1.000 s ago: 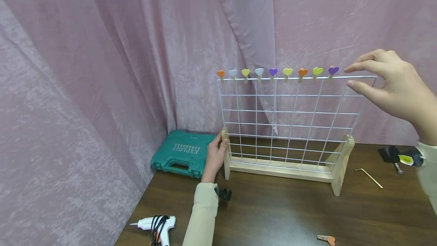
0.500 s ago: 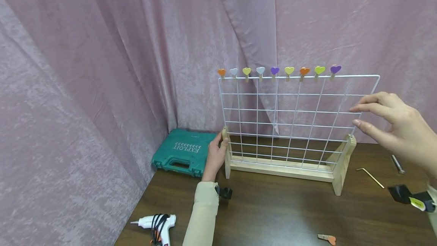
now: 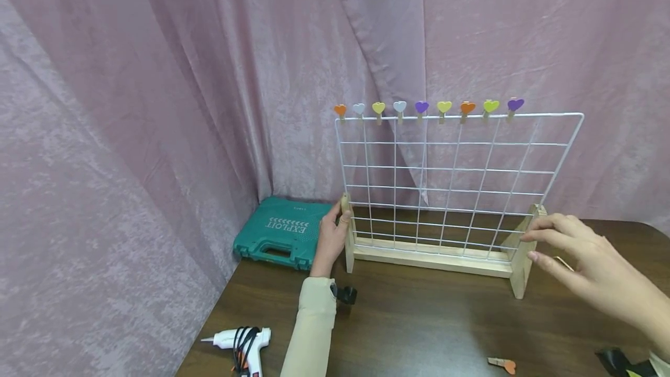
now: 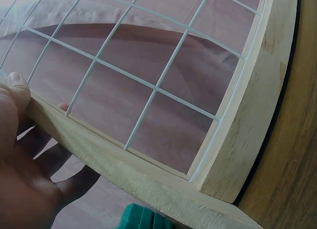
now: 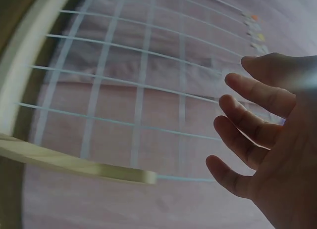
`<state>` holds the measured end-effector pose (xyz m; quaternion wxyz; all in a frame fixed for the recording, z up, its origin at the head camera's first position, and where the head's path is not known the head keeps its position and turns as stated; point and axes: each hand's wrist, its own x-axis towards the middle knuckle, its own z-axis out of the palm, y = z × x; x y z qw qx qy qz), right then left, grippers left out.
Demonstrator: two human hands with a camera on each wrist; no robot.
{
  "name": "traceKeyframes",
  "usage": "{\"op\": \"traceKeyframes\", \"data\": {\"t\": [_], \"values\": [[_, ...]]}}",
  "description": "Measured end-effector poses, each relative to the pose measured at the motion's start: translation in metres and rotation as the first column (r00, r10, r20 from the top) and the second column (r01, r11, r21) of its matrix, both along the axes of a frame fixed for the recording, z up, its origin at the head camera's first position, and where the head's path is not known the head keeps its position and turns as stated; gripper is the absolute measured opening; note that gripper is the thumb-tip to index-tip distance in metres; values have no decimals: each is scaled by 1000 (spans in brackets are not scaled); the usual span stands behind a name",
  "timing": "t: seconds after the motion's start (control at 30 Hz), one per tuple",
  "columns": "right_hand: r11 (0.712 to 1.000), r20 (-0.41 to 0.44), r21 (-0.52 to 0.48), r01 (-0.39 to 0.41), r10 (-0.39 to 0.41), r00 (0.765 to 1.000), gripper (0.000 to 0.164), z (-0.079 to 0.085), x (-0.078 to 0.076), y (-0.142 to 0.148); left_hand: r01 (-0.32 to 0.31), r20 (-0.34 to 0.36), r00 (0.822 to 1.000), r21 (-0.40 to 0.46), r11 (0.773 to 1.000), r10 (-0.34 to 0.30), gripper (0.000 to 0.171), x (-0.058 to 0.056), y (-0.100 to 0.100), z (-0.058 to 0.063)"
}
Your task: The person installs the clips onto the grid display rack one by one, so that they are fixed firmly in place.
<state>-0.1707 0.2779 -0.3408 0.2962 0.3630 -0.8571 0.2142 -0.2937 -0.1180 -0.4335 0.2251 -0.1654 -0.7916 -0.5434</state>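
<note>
My left hand point(image 3: 328, 244) grips the left upright of a pale wooden stand point(image 3: 429, 261), thumb on the near face and fingers behind it, as the left wrist view shows. A white wire grid point(image 3: 549, 114) stands upright in that stand. Along its top bar sit several small heart clothespins, from an orange heart clothespin point(image 3: 340, 110) at the left to a purple heart clothespin point(image 3: 515, 105) towards the right. My right hand point(image 3: 586, 260) holds nothing. Its loosely bent, spread fingers overlap the stand's right upright in the head view; the right wrist view shows them apart from the wood.
A loose clothespin with an orange heart point(image 3: 506, 366) lies at the table's front. Behind my left hand is a green tool case point(image 3: 285, 228). A white glue gun point(image 3: 241, 342) with its cord wound round lies front left. A hex key point(image 3: 564, 263) is mostly hidden behind my right hand.
My right hand has come down from beside the top bar, past the grid's right edge, to the right upright. The left hand and the stand keep their place.
</note>
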Motion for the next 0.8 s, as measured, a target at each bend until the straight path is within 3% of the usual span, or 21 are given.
{"op": "traceKeyframes", "data": {"t": [0.13, 0.43, 0.63, 0.8], "values": [[1000, 43, 15, 13, -14, 999, 39, -21, 7, -1, -4, -3, 1000, 5, 1000, 4, 38, 0, 0, 0], [999, 43, 14, -47, 46, 998, 24, -60, 23, -6, -7, 1, 1000, -1, 1000, 7, 39, 0, 1, 0], [998, 70, 55, -14, 10, 998, 37, -86, 33, -10, -5, 0, 1000, -4, 1000, 5, 40, 0, 1, 1], [989, 79, 74, -125, 120, 990, 44, -110, 30, -13, -3, 4, 1000, -5, 1000, 3, 39, 1, 1, 1]]}}
